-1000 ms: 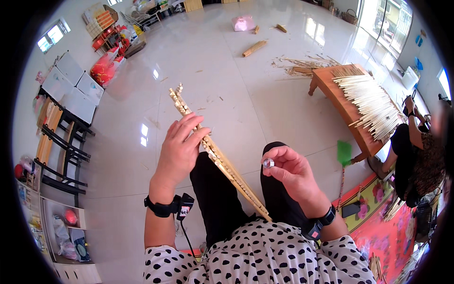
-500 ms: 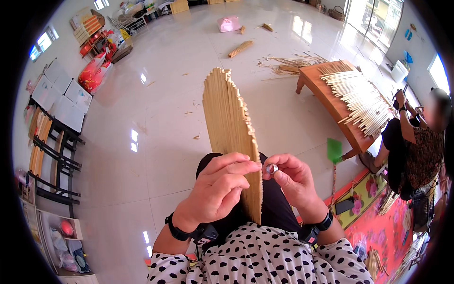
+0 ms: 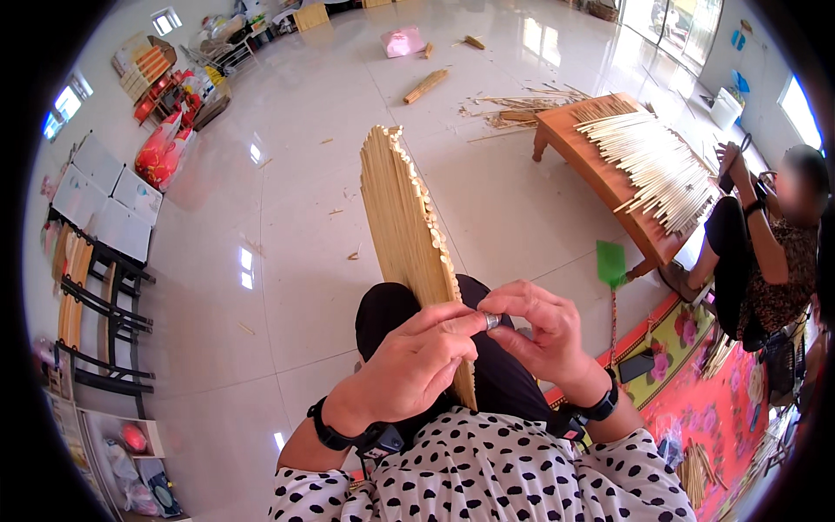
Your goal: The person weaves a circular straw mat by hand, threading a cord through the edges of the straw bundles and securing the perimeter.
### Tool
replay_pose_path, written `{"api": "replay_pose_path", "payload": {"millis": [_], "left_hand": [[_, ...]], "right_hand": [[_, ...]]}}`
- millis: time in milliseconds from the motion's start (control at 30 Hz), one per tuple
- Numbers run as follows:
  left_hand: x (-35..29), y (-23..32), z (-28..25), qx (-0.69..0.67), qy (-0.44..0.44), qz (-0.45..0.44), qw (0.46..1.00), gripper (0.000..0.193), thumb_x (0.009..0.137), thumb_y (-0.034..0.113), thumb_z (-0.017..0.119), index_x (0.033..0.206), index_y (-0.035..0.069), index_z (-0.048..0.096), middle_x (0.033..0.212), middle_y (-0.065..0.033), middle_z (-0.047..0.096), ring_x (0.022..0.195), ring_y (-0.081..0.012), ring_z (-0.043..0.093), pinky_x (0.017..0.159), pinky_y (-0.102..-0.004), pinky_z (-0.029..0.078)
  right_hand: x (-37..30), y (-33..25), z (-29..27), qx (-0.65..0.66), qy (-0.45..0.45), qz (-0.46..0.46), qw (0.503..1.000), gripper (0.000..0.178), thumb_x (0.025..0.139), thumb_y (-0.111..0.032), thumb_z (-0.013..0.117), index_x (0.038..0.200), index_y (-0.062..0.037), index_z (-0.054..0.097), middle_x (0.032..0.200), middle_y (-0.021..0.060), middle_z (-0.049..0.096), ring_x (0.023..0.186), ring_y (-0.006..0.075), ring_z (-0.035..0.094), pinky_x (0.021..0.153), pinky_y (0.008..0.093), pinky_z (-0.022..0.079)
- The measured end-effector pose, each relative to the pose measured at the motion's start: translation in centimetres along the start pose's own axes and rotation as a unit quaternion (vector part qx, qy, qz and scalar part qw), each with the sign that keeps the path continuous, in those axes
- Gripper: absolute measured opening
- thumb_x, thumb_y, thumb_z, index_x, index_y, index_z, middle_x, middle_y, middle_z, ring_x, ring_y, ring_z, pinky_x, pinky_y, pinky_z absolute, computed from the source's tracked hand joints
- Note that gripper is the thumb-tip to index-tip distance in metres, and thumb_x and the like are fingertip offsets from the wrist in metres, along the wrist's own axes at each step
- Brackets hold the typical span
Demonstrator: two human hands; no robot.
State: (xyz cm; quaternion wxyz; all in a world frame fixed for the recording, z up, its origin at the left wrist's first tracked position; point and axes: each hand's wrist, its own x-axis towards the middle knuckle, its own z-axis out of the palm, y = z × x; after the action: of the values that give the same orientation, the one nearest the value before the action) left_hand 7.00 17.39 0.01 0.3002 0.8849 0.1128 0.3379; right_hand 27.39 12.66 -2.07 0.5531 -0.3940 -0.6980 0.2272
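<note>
A tall panel of straw-coloured stalks [image 3: 404, 230], bound side by side with uneven cut ends along its right edge, stands on edge between my knees. My left hand [image 3: 417, 357] lies across its lower part, index finger stretched out to the right and the other fingers loosely bent. Thumb and fingers of my right hand [image 3: 541, 335] pinch a small silvery metal ring [image 3: 493, 321]. The ring sits at the tip of my left index finger; how far the finger is inside it I cannot tell.
At the right, a low wooden table [image 3: 574, 143] carries many pale stalks [image 3: 648, 170], and another person [image 3: 774, 252] sits beside it. A green fly swatter [image 3: 611, 264] leans near its leg. A phone [image 3: 636, 369] lies on the floral mat [image 3: 687, 418]. Loose stalks [image 3: 522, 111] litter the floor.
My right hand has brought the ring left and against my left index fingertip. The ring has turned side-on. The whole view has shifted slightly, and the other person's hands have risen.
</note>
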Motion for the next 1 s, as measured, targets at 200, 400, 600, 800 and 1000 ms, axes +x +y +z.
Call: {"api": "replay_pose_path", "payload": {"millis": [200,400,600,800,1000], "left_hand": [[0.2,0.1,-0.2,-0.008,-0.044,-0.008,0.999,0.028,0.076,-0.010,0.060,0.100,0.002,0.051,0.117,-0.0159,0.061,0.112,-0.0337,0.055,0.085,-0.0364,0.051],[0.4,0.4,-0.4,-0.026,-0.069,-0.002,0.997,0.024,0.074,-0.012,0.058,0.092,0.002,0.050,0.120,-0.0196,0.058,0.113,-0.0333,0.054,0.084,-0.0356,0.052],[0.3,1.4,-0.3,-0.056,-0.123,-0.029,0.990,0.016,0.075,-0.013,0.054,0.086,-0.001,0.050,0.126,-0.0204,0.053,0.098,-0.0286,0.059,0.076,-0.0323,0.051],[0.2,2.0,0.3,-0.140,-0.193,-0.092,0.967,0.014,0.077,-0.015,0.054,0.078,-0.002,0.052,0.124,-0.0218,0.050,0.071,-0.0219,0.055,0.067,-0.0301,0.048],[-0.3,2.1,0.9,-0.154,-0.195,-0.089,0.965,0.014,0.075,-0.016,0.055,0.077,-0.002,0.051,0.108,-0.0170,0.051,0.072,-0.0219,0.053,0.066,-0.0306,0.046]], "right_hand": [[1.3,-0.4,-1.2,-0.129,-0.049,-0.066,0.988,0.035,0.065,-0.003,0.077,0.098,-0.0020,0.065,0.091,0.0092,0.065,0.087,0.0263,0.064,0.075,0.0349,0.052],[1.4,-0.7,-1.3,-0.202,-0.067,-0.131,0.968,0.031,0.064,-0.010,0.078,0.089,-0.0021,0.062,0.085,0.0088,0.064,0.088,0.0251,0.065,0.077,0.0369,0.052],[1.3,-1.2,-1.6,-0.227,-0.095,-0.155,0.957,0.031,0.063,-0.010,0.078,0.087,-0.0008,0.060,0.084,0.0094,0.064,0.089,0.0261,0.065,0.080,0.0374,0.052],[1.5,-1.4,-2.6,-0.225,-0.147,-0.187,0.945,0.029,0.065,-0.011,0.077,0.085,0.0011,0.059,0.084,0.0097,0.064,0.092,0.0281,0.066,0.084,0.0411,0.053],[2.2,-1.7,-2.9,-0.201,-0.197,-0.222,0.934,0.024,0.068,-0.011,0.074,0.081,0.0013,0.057,0.082,0.0109,0.063,0.091,0.0295,0.065,0.085,0.0412,0.052]]}}
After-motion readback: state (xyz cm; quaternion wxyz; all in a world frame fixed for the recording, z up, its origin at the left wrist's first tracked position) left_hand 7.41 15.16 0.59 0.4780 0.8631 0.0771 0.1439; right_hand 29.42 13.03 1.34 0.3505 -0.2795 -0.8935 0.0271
